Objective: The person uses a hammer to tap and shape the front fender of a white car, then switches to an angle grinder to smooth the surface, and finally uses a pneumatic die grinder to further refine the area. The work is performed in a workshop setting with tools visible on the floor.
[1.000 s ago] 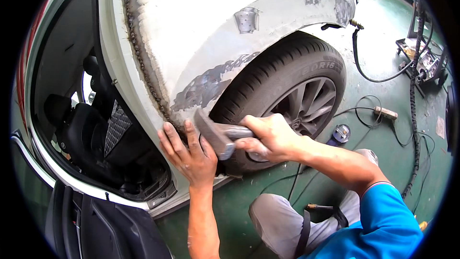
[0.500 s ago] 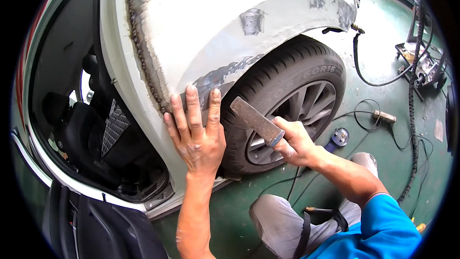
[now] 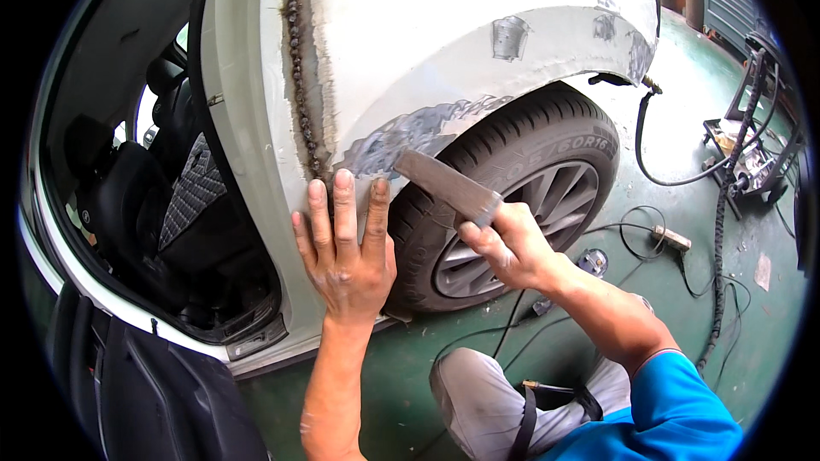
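beside the door-side edge of the wheel arch (image 3: 555, 67), the left hand (image 3: 348, 277) is lying against the white panel (image 3: 410, 26), its fingers reaching straight and slightly apart below the weld seam (image 3: 298, 85). over the wheel (image 3: 538, 166), the right hand (image 3: 514, 249) is clamping its fingers around the hammer (image 3: 448, 187), whose grey head is slanting toward the arch's edge, beside the scuffed patch (image 3: 380, 143).

A size marking in raised letters and digits (image 3: 559, 149) stands on the upper sidewall of the black tyre (image 3: 500, 143), between the tread's edge and the wheel rim (image 3: 567, 192) (part of it is faint). A pale emblem (image 3: 85, 216) marks the black seat (image 3: 135, 235), too small to read.
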Available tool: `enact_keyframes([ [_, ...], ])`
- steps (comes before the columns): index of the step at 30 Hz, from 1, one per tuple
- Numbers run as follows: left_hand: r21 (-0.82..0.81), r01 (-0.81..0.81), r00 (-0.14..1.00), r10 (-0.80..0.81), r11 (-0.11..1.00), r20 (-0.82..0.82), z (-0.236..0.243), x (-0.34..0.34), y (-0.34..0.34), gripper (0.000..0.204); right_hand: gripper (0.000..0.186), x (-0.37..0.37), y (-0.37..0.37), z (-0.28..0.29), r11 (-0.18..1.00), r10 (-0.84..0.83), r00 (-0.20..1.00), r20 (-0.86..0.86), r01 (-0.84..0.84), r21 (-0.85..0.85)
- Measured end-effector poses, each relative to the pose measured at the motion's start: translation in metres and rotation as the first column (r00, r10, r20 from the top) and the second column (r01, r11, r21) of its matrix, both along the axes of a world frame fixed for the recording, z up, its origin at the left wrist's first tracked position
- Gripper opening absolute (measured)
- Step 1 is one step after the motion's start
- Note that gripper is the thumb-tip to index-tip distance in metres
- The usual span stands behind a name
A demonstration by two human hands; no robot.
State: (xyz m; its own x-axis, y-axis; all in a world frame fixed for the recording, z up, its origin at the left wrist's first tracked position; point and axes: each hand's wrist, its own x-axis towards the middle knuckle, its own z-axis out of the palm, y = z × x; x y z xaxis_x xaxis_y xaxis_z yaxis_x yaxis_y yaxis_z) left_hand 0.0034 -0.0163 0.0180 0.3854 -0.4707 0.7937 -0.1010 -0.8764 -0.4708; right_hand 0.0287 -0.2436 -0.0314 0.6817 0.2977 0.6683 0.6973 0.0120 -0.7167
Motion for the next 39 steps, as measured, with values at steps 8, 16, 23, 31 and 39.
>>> enact_keyframes([
  [8, -0.036, 0.023, 0.999, -0.025, 0.999, -0.043, -0.002, -0.004, 0.001, 0.063, 0.037, -0.006, 0.004, -0.001, 1.000, -0.013, 1.000, -0.015, 0.012, -0.022],
  [16, -0.094, 0.039, 0.998, -0.043, 0.995, -0.040, -0.024, -0.011, 0.012, 0.050, 0.040, -0.017, 0.012, 0.003, 0.998, -0.005, 0.984, 0.177, 0.015, -0.055],
  [23, -0.088, 0.017, 0.999, -0.020, 0.996, -0.034, -0.022, -0.013, 0.009, 0.027, 0.039, -0.013, 0.024, 0.001, 0.985, -0.088, 0.985, 0.146, 0.107, -0.132],
  [31, -0.063, 0.012, 0.998, -0.015, 0.998, -0.055, -0.028, -0.011, 0.010, 0.046, 0.042, -0.008, 0.025, 0.004, 0.976, -0.109, 0.977, 0.182, 0.140, -0.167],
  [39, 0.002, -0.056, 0.995, 0.056, 0.998, -0.077, -0.028, -0.012, 0.016, 0.046, 0.045, -0.007, 0.025, 0.003, 0.975, -0.105, 0.983, 0.152, 0.132, -0.179],
])
